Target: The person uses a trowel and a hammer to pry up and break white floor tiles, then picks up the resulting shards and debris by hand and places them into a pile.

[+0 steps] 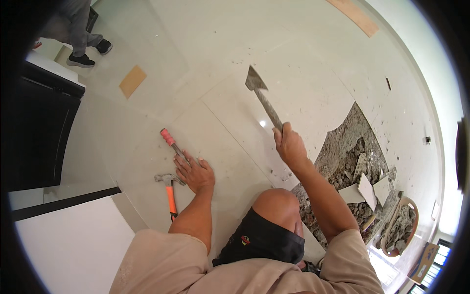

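Note:
My right hand point(292, 147) is wrapped round the handle of a dusty grey hatchet point(268, 107), raised over the pale tiled floor with its flared head pointing away from me. Lower left, my left hand point(196, 174) lies on the tiles with fingers stretched over the metal shaft of a chisel-like tool point(168, 137). That tool's pink-wrapped end sticks out past my fingertips; its other end is hidden under the hand. Beside my left forearm lies a claw hammer point(170, 193) with an orange and black handle.
To the right, a broken-out patch of floor point(360, 127) holds rubble and loose tile pieces point(366, 190). A rubble-filled basin point(400, 228) and a cardboard box point(424, 262) stand beyond. Black and white furniture point(44, 132) lines the left. Another person's shoes point(81, 61) show at the far left.

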The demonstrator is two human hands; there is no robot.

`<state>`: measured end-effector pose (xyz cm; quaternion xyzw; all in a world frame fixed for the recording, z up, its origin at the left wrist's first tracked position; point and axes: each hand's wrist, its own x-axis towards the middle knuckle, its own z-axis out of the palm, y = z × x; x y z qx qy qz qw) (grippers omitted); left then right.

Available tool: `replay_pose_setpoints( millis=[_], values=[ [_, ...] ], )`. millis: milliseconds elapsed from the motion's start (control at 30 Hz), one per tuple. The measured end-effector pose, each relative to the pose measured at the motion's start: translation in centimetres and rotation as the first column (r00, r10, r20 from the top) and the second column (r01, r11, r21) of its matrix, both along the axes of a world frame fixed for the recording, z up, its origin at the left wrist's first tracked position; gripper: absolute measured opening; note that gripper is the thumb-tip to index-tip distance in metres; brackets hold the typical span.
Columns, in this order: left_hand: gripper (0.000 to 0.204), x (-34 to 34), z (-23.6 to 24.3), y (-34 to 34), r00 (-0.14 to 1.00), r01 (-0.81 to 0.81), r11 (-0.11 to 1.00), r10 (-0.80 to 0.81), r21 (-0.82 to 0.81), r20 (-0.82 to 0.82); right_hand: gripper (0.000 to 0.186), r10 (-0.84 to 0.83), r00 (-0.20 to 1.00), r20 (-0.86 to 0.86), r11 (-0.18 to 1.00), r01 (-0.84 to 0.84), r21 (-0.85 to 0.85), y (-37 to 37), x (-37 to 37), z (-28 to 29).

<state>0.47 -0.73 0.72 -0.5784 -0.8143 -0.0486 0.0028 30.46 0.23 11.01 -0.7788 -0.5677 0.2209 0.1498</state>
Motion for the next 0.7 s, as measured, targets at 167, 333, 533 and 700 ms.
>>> replay_pose_setpoints(
  millis=[167,333,533,700],
  values=[
    [0.071,-0.3,0.0,0.2,1.0,-0.01,1.0,0.01,0.002,-0.003,0.035,-0.029,0.999,0.017,0.977,0.031,-0.209,-0.7,0.2,-1.3],
    [0.072,-0.1,0.4,0.3,1.0,-0.003,0.999,0.004,-0.05,0.012,0.036,-0.006,0.999,-0.044,0.986,-0.002,-0.17,-4.0,1.5,-2.6],
    [0.072,-0.4,0.3,0.2,0.998,-0.005,1.0,0.007,-0.03,0.066,0.035,-0.07,0.966,-0.248,0.997,0.077,0.018,-3.8,-1.8,-1.0],
    [0.072,-0.7,0.7,0.4,0.998,-0.012,0.999,0.015,-0.046,0.066,0.03,0.002,0.931,-0.366,0.951,0.111,0.289,-1.0,-4.8,1.2]
  ],
)
